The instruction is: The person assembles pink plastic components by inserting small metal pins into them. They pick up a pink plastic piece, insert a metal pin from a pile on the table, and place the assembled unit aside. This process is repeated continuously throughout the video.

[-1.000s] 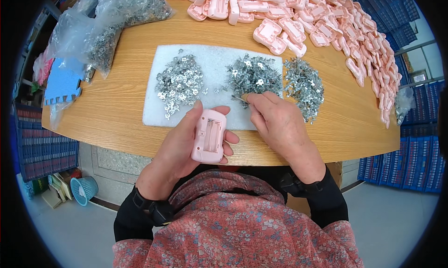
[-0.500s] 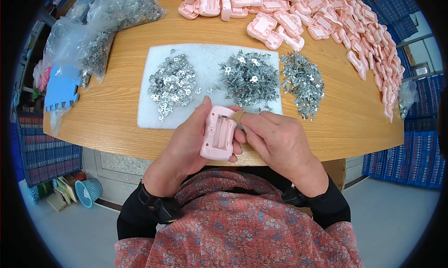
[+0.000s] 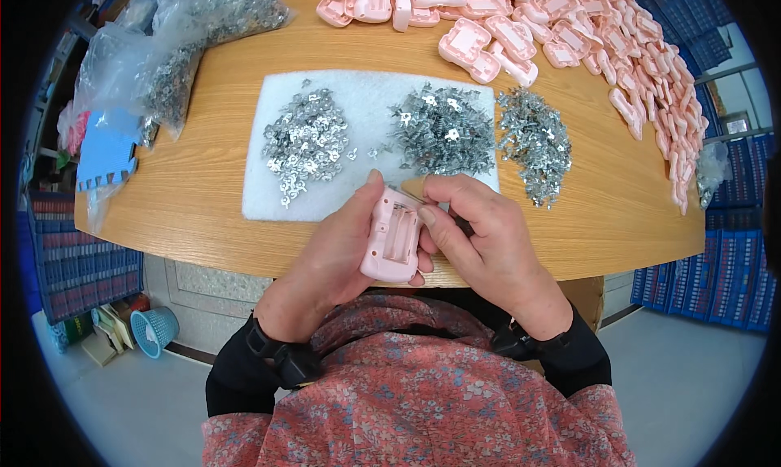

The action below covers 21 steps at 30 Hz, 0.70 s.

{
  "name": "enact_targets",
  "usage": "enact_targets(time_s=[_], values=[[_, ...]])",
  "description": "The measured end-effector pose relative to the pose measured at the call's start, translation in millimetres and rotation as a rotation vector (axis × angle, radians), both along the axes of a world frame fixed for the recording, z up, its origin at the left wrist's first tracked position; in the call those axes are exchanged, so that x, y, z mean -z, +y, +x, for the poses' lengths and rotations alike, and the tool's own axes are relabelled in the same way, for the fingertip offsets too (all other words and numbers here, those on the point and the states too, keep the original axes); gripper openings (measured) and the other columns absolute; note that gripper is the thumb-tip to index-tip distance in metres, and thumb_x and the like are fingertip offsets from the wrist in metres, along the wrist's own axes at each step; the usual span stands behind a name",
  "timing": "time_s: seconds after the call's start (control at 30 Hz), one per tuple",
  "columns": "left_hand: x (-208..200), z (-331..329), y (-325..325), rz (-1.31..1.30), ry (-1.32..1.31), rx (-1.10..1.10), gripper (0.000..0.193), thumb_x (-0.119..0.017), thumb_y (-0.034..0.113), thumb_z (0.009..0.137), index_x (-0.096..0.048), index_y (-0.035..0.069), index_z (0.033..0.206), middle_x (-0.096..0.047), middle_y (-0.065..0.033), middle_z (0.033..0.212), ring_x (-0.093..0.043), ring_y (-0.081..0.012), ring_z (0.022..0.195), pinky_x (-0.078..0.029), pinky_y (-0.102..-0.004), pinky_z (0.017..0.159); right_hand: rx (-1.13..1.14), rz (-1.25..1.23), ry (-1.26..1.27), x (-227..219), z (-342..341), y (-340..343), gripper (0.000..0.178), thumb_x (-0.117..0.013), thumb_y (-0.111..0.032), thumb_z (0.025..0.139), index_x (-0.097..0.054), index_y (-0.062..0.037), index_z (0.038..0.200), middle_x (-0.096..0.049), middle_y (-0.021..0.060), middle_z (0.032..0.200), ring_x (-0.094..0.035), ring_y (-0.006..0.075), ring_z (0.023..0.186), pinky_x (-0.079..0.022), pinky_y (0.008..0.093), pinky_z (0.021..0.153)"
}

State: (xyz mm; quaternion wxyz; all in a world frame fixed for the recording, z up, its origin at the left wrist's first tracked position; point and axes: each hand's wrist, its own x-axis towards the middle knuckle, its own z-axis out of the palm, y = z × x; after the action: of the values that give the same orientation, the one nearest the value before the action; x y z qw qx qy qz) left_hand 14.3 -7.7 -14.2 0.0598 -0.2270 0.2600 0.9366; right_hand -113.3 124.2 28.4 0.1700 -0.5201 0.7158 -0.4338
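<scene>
My left hand (image 3: 333, 243) is wrapped round a pale pink plastic casing (image 3: 389, 259), its thumb along the left side and fingertips showing at the right. The casing's open battery compartment faces up, with thin metal showing at its far end. My right hand (image 3: 496, 243) is closed in a pinch at the casing's upper right corner, the thumb tip close to its edge. By its fingertips is a small tan piece (image 3: 413, 187) with a thin dark edge; its kind is unclear. Beyond the hands, a white foam mat (image 3: 366, 101) bears two heaps of small metal clips, left (image 3: 305, 137) and right (image 3: 443, 137).
Another heap of metal clips (image 3: 537, 150) lies right of the mat on the wooden table (image 3: 195, 182). Many pink casings (image 3: 561, 40) are piled along the far and right sides. Plastic bags of metal parts (image 3: 175, 68) and a blue foam tile (image 3: 108, 148) sit at left.
The casing and both hands have shifted slightly right, and the casing leans more to the right. The tan piece has moved from over the compartment's far end to beyond the casing's upper edge.
</scene>
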Motion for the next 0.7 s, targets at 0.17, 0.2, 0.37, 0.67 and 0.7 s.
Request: enact_targets(time_s=[0.17, 0.2, 0.37, 0.67, 0.7], values=[[1, 0, 0, 0.034, -0.043, -0.032, 0.061, -0.025, 0.053, 0.106, -0.057, 0.002, 0.112, -0.067, -0.0133, 0.088, -0.070, -0.0263, 0.071, -0.059, -0.0396, 0.061, 0.024, 0.033, -0.027, -3, 7, -3, 0.018, -0.068, -0.004, 0.089, -0.063, -0.0004, 0.105, -0.063, 0.0095, 0.084, -0.063, 0.0145, 0.064, -0.048, 0.0289, 0.057], [4, 1, 0, 0.039, -0.028, -0.035, 0.060, -0.027, 0.054, 0.106, -0.056, 0.002, 0.112, -0.067, -0.0135, 0.089, -0.070, -0.0265, 0.071, -0.059, -0.0398, 0.061, 0.021, 0.042, 0.007, -4, 6, -4, 0.017, -0.069, -0.003, 0.088, -0.063, -0.0006, 0.104, -0.062, 0.0094, 0.084, -0.062, 0.0147, 0.064, -0.048, 0.0290, 0.056], [-2, -1, 1, 0.033, -0.070, -0.042, 0.066, -0.021, 0.053, 0.106, -0.062, 0.000, 0.104, -0.068, -0.0145, 0.084, -0.070, -0.0276, 0.070, -0.060, -0.0408, 0.062, 0.035, 0.098, 0.127, -4, 4, -6, 0.016, -0.071, -0.006, 0.084, -0.062, -0.0030, 0.097, -0.061, 0.0122, 0.085, -0.064, 0.0307, 0.072, -0.051, 0.0370, 0.061], [3, -3, 9, -0.038, -0.070, -0.046, 0.060, -0.028, 0.055, 0.105, -0.058, 0.003, 0.100, -0.066, -0.0104, 0.083, -0.068, -0.0222, 0.069, -0.058, -0.0362, 0.060, 0.022, 0.107, 0.270, 1, 5, -11, 0.013, -0.070, -0.007, 0.079, -0.058, -0.0037, 0.083, -0.059, 0.0129, 0.076, -0.062, 0.0337, 0.066, -0.050, 0.0416, 0.056], [3, -3, 9, -0.050, -0.070, -0.039, 0.061, -0.028, 0.055, 0.105, -0.059, 0.003, 0.100, -0.066, -0.0103, 0.083, -0.068, -0.0219, 0.069, -0.058, -0.0355, 0.061, 0.015, 0.095, 0.281, 3, 4, -12, 0.014, -0.070, -0.007, 0.078, -0.057, -0.0042, 0.081, -0.059, 0.0128, 0.074, -0.062, 0.0340, 0.065, -0.050, 0.0420, 0.055]])
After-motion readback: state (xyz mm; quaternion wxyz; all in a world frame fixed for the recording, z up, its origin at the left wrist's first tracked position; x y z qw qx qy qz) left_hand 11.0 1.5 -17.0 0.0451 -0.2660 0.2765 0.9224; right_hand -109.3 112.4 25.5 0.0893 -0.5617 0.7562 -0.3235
